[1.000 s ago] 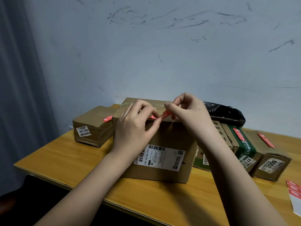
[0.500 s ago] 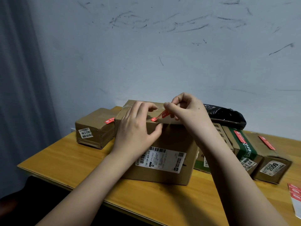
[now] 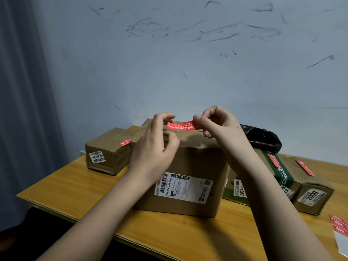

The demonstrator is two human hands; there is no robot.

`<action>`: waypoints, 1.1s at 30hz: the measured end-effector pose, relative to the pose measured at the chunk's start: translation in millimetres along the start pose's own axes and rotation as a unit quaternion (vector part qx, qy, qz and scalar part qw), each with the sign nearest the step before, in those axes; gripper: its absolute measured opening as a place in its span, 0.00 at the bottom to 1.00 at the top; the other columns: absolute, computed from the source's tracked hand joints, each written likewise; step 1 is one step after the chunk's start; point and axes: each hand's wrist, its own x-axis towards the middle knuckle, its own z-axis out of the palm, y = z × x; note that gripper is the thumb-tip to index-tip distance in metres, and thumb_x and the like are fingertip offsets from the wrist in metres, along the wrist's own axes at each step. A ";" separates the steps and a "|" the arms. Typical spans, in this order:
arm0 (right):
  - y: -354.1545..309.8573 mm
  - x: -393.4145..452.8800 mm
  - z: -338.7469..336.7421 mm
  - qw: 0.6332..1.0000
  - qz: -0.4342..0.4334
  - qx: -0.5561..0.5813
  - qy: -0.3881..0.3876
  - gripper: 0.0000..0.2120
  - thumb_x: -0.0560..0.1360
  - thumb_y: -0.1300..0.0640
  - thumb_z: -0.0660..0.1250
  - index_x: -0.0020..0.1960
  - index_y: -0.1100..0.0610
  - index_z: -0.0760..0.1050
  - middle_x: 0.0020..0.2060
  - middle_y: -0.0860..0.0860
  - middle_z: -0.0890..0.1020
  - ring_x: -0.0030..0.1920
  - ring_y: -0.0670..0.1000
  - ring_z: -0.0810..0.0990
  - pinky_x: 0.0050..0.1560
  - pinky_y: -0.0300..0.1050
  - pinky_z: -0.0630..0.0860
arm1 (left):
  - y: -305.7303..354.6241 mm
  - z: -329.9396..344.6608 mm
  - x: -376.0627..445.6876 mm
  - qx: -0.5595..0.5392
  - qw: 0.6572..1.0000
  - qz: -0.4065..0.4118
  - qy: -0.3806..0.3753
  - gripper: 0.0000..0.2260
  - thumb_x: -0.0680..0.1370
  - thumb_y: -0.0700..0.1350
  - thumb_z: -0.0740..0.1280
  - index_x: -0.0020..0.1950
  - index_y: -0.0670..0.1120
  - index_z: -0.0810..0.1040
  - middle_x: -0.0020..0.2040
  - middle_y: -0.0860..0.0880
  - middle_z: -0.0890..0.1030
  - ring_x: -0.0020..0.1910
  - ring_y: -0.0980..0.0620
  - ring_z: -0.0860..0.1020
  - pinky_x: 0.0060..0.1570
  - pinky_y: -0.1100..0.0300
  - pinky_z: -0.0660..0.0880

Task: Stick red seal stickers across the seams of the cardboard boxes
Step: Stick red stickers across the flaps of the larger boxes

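A large cardboard box (image 3: 190,166) with a white shipping label stands in the middle of the wooden table (image 3: 79,187). Above its top, a red seal sticker (image 3: 181,126) is stretched flat between both hands. My left hand (image 3: 154,146) pinches the sticker's left end with its fingertips. My right hand (image 3: 218,125) pinches the right end between thumb and forefinger. The sticker hovers just over the box's top; whether it touches the cardboard I cannot tell.
A small box (image 3: 107,151) with a red sticker sits at the left. Two boxes (image 3: 312,187) bearing red stickers lie at the right, behind them a black bag (image 3: 263,137). A sheet of red stickers (image 3: 339,228) lies at the table's right edge. A wall stands close behind.
Both hands have lifted and moved apart, and the sticker now spans between them, pulled out flat instead of bunched near the box's top front edge.
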 end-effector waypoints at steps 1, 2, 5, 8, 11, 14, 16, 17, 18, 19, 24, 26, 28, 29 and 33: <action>0.3 0.2 -1.4 1.000 -0.005 -0.001 -0.004 0.09 0.75 0.57 0.70 0.39 0.55 0.72 0.28 0.44 0.77 0.30 0.40 0.71 0.34 0.30 0.68 | 1.3 -0.4 3.0 -0.062 0.998 -0.023 0.000 0.15 0.77 0.52 0.56 0.63 0.53 0.68 0.54 0.53 0.78 0.47 0.63 0.76 0.41 0.77 0.69; 0.6 0.2 -2.7 1.000 -0.007 -0.004 -0.009 0.09 0.75 0.57 0.70 0.39 0.55 0.72 0.28 0.43 0.77 0.31 0.40 0.72 0.34 0.30 0.68 | 2.6 -0.7 6.8 -0.125 0.991 -0.046 0.000 0.14 0.77 0.54 0.55 0.60 0.53 0.69 0.53 0.51 0.79 0.46 0.62 0.79 0.44 0.73 0.72; 1.5 1.4 -6.6 1.000 -0.007 -0.011 -0.009 0.09 0.75 0.56 0.70 0.39 0.54 0.72 0.30 0.42 0.78 0.32 0.40 0.72 0.36 0.33 0.68 | 7.9 -1.2 22.6 -0.255 0.960 -0.115 -0.015 0.12 0.79 0.54 0.61 0.54 0.48 0.74 0.51 0.52 0.80 0.43 0.56 0.82 0.48 0.59 0.77; 0.4 3.4 -11.3 1.000 -0.006 -0.010 -0.002 0.09 0.76 0.56 0.68 0.39 0.54 0.72 0.32 0.42 0.78 0.32 0.40 0.72 0.37 0.33 0.69 | 14.4 -2.7 35.2 -0.298 0.942 -0.147 -0.043 0.07 0.79 0.45 0.64 0.55 0.43 0.76 0.49 0.50 0.80 0.39 0.59 0.82 0.45 0.61 0.77; -2.1 5.3 -17.5 1.000 -0.005 -0.011 -0.001 0.08 0.77 0.56 0.67 0.40 0.54 0.72 0.31 0.41 0.77 0.31 0.40 0.72 0.36 0.32 0.69 | 17.4 -1.0 44.6 -0.314 0.935 -0.138 -0.085 0.05 0.77 0.40 0.68 0.52 0.47 0.78 0.48 0.49 0.80 0.42 0.59 0.81 0.47 0.60 0.79; -5.1 8.5 -27.5 1.000 0.002 -0.017 0.006 0.07 0.77 0.56 0.66 0.41 0.55 0.72 0.30 0.42 0.76 0.30 0.41 0.71 0.35 0.34 0.68 | 24.2 3.2 55.1 -0.348 0.914 -0.151 -0.141 0.06 0.76 0.38 0.68 0.50 0.47 0.79 0.44 0.51 0.81 0.42 0.56 0.82 0.46 0.61 0.78; -7.0 11.6 -34.8 1.000 0.009 -0.022 0.004 0.08 0.78 0.56 0.65 0.41 0.55 0.72 0.27 0.41 0.76 0.29 0.41 0.71 0.36 0.35 0.68 | 30.9 6.9 62.9 -0.383 0.894 -0.175 -0.156 0.05 0.76 0.38 0.68 0.49 0.47 0.79 0.42 0.52 0.80 0.41 0.56 0.81 0.45 0.62 0.79; -7.9 13.3 -38.1 1.000 0.013 -0.025 0.003 0.08 0.78 0.56 0.65 0.41 0.54 0.72 0.26 0.41 0.77 0.29 0.41 0.72 0.35 0.36 0.68 | 34.4 9.2 67.2 -0.398 0.884 -0.186 -0.161 0.05 0.76 0.38 0.68 0.48 0.48 0.79 0.41 0.52 0.80 0.40 0.56 0.80 0.44 0.63 0.78; -8.7 15.1 -41.7 0.999 0.016 -0.028 0.002 0.08 0.78 0.56 0.65 0.40 0.54 0.72 0.26 0.41 0.77 0.30 0.42 0.72 0.35 0.37 0.67 | 38.1 11.7 71.7 -0.409 0.876 -0.193 -0.169 0.05 0.76 0.38 0.68 0.48 0.48 0.79 0.40 0.52 0.80 0.39 0.57 0.80 0.44 0.63 0.78; -9.7 16.8 -44.9 0.999 0.019 -0.029 0.003 0.08 0.78 0.56 0.65 0.40 0.54 0.72 0.26 0.41 0.77 0.31 0.43 0.73 0.34 0.37 0.67 | 41.2 14.6 76.2 -0.411 0.872 -0.194 -0.180 0.05 0.76 0.38 0.68 0.48 0.48 0.79 0.40 0.52 0.80 0.38 0.57 0.79 0.43 0.64 0.79; -13.4 24.6 -61.1 0.999 0.012 -0.032 0.029 0.06 0.78 0.57 0.65 0.42 0.53 0.72 0.34 0.43 0.79 0.34 0.43 0.75 0.34 0.35 0.68 | 58.0 25.7 95.6 -0.389 0.875 -0.178 -0.229 0.06 0.75 0.37 0.69 0.50 0.47 0.78 0.43 0.51 0.81 0.39 0.58 0.80 0.45 0.64 0.79; -13.0 26.8 -67.7 0.998 0.006 -0.036 0.050 0.04 0.77 0.58 0.64 0.44 0.53 0.72 0.37 0.45 0.80 0.34 0.43 0.75 0.33 0.33 0.69 | 64.1 29.9 101.7 -0.391 0.873 -0.176 -0.231 0.07 0.75 0.36 0.69 0.50 0.47 0.78 0.44 0.50 0.80 0.40 0.57 0.80 0.47 0.63 0.79; -11.1 27.1 -71.9 0.996 0.004 -0.049 0.069 0.01 0.78 0.57 0.64 0.48 0.53 0.73 0.41 0.48 0.81 0.36 0.43 0.76 0.30 0.31 0.69 | 69.4 35.1 105.9 -0.391 0.874 -0.174 -0.231 0.08 0.75 0.35 0.69 0.50 0.47 0.78 0.44 0.49 0.80 0.41 0.56 0.80 0.48 0.62 0.80; -8.8 26.9 -73.1 0.995 0.003 -0.059 0.081 0.02 0.78 0.56 0.64 0.50 0.53 0.72 0.43 0.49 0.81 0.37 0.43 0.77 0.29 0.30 0.69 | 71.9 38.3 107.4 -0.391 0.874 -0.173 -0.231 0.09 0.75 0.34 0.69 0.50 0.47 0.78 0.44 0.49 0.80 0.41 0.55 0.80 0.48 0.62 0.80; -2.1 24.4 -78.3 0.989 -0.010 -0.091 0.113 0.11 0.77 0.52 0.66 0.58 0.52 0.70 0.50 0.48 0.79 0.47 0.45 0.78 0.34 0.26 0.69 | 78.7 53.0 110.3 -0.393 0.873 -0.173 -0.232 0.10 0.75 0.31 0.67 0.49 0.45 0.77 0.43 0.48 0.80 0.41 0.54 0.80 0.49 0.63 0.79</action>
